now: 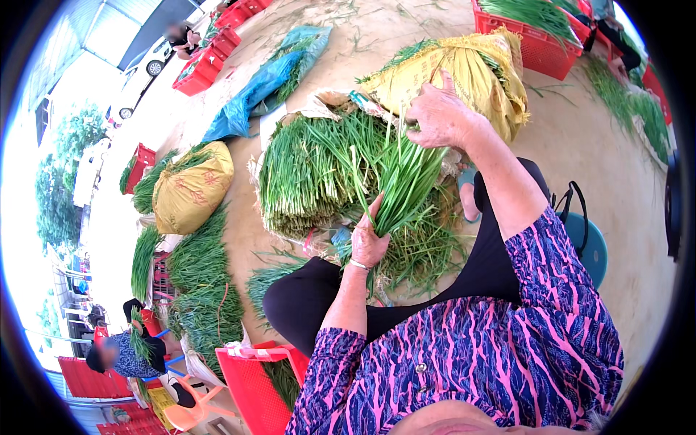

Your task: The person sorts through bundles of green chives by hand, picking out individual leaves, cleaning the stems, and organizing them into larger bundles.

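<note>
My left hand (370, 239) grips a bunch of long green leafy stalks (405, 182), possibly Chinese chives, around one end. At the bunch's far end is my right hand (435, 117), its fingers curled and one finger extended; whether it pinches any leaves is hidden. Just beyond the held bunch, a thick stack of the same stalks (310, 168) lies on an opened woven sack, pale cut ends towards me. Loose leaves and trimmings (421, 244) are heaped on the floor between my knees.
A yellow woven sack (446, 70) lies ahead, near a red crate (533, 43). Blue sheeting (255, 87), another yellow sack (193, 190) and piled greens (206, 293) are leftward. A red crate (261, 386) stands by my left side, a teal stool (587, 244) at right. Other people sit farther off.
</note>
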Action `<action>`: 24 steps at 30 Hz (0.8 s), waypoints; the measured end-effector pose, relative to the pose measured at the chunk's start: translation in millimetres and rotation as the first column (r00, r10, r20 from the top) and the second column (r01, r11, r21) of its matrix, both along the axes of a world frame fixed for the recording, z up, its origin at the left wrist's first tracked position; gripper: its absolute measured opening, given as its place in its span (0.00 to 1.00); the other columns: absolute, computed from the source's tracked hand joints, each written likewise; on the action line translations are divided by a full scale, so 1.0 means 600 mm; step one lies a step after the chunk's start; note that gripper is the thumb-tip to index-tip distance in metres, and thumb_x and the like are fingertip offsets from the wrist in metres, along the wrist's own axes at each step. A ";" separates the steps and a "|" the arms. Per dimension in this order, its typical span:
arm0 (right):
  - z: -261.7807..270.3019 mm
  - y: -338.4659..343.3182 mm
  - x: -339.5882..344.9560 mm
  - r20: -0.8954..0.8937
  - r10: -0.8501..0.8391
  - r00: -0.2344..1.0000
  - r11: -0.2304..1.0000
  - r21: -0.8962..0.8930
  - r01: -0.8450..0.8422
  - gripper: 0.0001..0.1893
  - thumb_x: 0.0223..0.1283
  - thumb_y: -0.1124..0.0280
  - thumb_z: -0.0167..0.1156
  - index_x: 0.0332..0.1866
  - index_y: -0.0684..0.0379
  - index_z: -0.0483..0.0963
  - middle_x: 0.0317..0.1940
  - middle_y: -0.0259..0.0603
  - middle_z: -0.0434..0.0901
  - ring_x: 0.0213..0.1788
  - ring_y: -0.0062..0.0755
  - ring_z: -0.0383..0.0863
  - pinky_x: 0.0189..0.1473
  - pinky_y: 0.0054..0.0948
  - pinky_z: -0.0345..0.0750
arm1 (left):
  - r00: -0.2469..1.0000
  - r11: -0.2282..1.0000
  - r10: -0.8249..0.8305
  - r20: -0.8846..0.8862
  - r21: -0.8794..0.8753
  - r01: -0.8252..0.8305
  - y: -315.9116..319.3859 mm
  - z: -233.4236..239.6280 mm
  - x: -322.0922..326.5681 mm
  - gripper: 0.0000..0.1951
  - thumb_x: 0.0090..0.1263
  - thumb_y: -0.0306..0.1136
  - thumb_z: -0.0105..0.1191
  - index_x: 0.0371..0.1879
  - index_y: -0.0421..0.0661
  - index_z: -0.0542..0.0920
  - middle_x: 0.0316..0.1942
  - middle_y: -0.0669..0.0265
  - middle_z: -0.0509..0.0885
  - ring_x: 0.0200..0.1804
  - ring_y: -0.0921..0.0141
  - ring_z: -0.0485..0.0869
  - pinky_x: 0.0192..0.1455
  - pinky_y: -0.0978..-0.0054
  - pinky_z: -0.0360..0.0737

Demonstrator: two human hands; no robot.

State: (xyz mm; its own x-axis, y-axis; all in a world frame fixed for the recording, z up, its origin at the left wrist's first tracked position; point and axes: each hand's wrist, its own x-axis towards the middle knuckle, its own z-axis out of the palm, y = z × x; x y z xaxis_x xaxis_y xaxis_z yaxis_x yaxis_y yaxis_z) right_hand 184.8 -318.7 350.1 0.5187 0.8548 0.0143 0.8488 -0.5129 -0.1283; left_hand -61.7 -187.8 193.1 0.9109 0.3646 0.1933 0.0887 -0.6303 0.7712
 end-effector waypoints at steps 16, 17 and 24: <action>-0.053 -0.008 0.045 -0.342 0.190 0.920 0.976 0.167 -0.140 0.13 0.47 0.65 0.67 0.40 0.53 0.83 0.35 0.42 0.86 0.42 0.43 0.85 0.48 0.38 0.78 | 0.998 0.991 0.009 -0.067 0.135 0.000 0.005 0.005 -0.001 0.41 0.52 0.16 0.55 0.72 0.50 0.65 0.62 0.54 0.78 0.64 0.57 0.78 0.66 0.67 0.74; -0.052 -0.009 0.045 -0.376 0.175 0.910 0.982 0.136 -0.132 0.12 0.48 0.65 0.67 0.40 0.53 0.83 0.35 0.42 0.86 0.42 0.42 0.84 0.48 0.38 0.78 | 0.996 0.990 0.009 -0.084 0.141 0.003 0.006 0.004 -0.001 0.42 0.52 0.15 0.55 0.72 0.50 0.65 0.62 0.54 0.78 0.64 0.57 0.77 0.66 0.67 0.73; -0.058 0.008 0.052 -0.542 0.226 0.810 0.589 0.738 0.329 0.07 0.69 0.72 0.58 0.46 0.58 0.81 0.40 0.42 0.86 0.36 0.26 0.86 0.39 0.27 0.83 | 0.999 0.988 0.016 -0.034 -0.150 -0.021 0.015 -0.021 -0.005 0.45 0.52 0.15 0.54 0.75 0.52 0.59 0.60 0.56 0.80 0.59 0.61 0.81 0.62 0.69 0.76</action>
